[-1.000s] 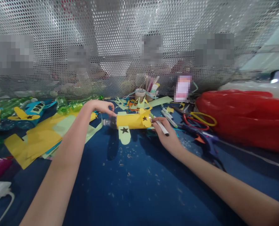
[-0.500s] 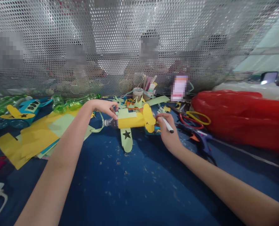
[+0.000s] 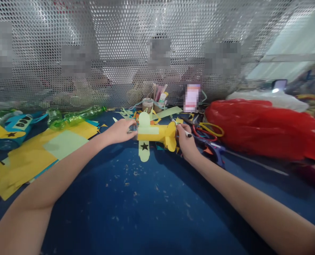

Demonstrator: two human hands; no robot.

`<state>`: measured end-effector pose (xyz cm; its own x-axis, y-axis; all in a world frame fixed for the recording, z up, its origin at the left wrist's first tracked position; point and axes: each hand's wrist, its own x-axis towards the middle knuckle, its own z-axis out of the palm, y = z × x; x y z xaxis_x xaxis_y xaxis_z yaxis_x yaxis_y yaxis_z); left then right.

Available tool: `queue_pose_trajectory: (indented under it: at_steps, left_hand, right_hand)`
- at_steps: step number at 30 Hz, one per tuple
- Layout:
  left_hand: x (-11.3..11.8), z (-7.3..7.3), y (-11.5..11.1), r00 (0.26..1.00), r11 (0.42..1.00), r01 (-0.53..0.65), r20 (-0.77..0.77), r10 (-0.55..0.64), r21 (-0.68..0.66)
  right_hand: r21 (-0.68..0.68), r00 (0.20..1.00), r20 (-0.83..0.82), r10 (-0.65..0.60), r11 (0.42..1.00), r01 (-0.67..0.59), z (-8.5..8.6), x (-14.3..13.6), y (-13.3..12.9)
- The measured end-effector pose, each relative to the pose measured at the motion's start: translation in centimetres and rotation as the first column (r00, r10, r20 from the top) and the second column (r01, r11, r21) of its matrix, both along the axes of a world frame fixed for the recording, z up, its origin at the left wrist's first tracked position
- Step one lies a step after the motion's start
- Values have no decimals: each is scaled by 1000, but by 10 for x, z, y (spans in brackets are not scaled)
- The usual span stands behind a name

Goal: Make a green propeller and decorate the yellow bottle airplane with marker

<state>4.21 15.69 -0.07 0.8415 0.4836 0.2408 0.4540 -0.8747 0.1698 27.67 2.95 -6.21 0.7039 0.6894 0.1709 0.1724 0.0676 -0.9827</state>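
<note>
**Holding yellow bottle plane [image 3: 162, 131] crosswise between the hands**

Lying left to right ahead of the body, over the blue table [image 3: 152, 212]; not showing clearly whether resting on it or raised. Running its long axis from hand to hand. Curling left hand [image 3: 123, 131] around the clear neck end, closing fingers there and partly hiding it. Gripping white marker [image 3: 187, 134] in folded fingers of right hand [image 3: 186, 141], just beside the yellow tail [image 3: 170, 137]; being unable to tell contact there. Pointing marker's dark end rightward, away from the tail. Extending one pale green wing [image 3: 144, 119] away from the body, the star-marked wing [image 3: 144, 153] toward it, both square to the long axis. Noting glue gun [image 3: 216, 149] near, rightward of right hand.
</note>
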Motion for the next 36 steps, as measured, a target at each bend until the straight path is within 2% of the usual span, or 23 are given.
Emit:
queue_pose_trajectory:
  at_steps: [2, 5, 8, 11, 14, 19, 21, 24, 27, 29, 30, 31, 32, 34, 36]
  left_hand:
    - [-2, -11, -5, 1000, 993, 12, 5, -13, 115]
    - [-6, -25, -9, 999, 975, 52, 4, -55, 214]
    - [-10, -36, -14, 1000, 943, -19, 27, 11, 331]
    - [-14, -41, -24, 996, 908, -65, 77, 36, 413]
    - [-18, -44, -34, 991, 888, -99, 127, 45, 450]
    - [-23, -49, -42, 996, 865, -79, 78, 47, 496]
    - [-24, -50, -42, 995, 868, -89, 74, 61, 489]
    - [-24, -52, -41, 993, 876, -109, 97, 72, 470]
    - [-25, -52, -40, 992, 884, -101, 117, 54, 456]
    - [-25, -52, -39, 993, 892, -84, 111, 38, 444]
    - [-26, -52, -39, 994, 896, -73, 106, 29, 439]
    - [-26, -52, -39, 995, 898, -61, 99, 20, 436]
    - [-26, -52, -39, 996, 898, -50, 90, 12, 438]
    - [-27, -52, -39, 998, 890, -31, 70, -1, 456]
    - [-27, -52, -39, 999, 881, -19, 48, -4, 472]
  right_hand:
    - [-2, 1000, 12, 15, 1000, -15, 0, 2, 0]
    - [34, 1000, -8, 28, 999, -27, 2, 3, 1]
    - [118, 999, 19, 37, 992, -39, 6, 4, 1]
    - [162, 996, 56, 69, 984, -78, 11, 5, 0]
    - [149, 994, 39, 104, 983, -109, 11, 6, -1]
    - [82, 990, -5, 141, 987, -140, 6, 9, 1]
    - [104, 998, 42, 55, 993, -59, 9, 8, 1]
    - [269, 970, 179, -166, 956, 114, 20, -1, -8]
    - [371, 930, 352, -103, 928, -38, 33, -20, -25]
    - [275, 846, 532, 39, 937, -217, 37, -36, -37]
    - [181, 777, 610, 155, 927, -327, 38, -44, -42]
    - [65, 704, 650, 288, 901, -428, 37, -51, -46]
    - [1, 660, 656, 366, 874, -486, 36, -58, -49]
    - [-23, 655, 628, 420, 852, -523, 33, -67, -52]
    - [-25, 668, 617, 417, 858, -513, 30, -71, -53]
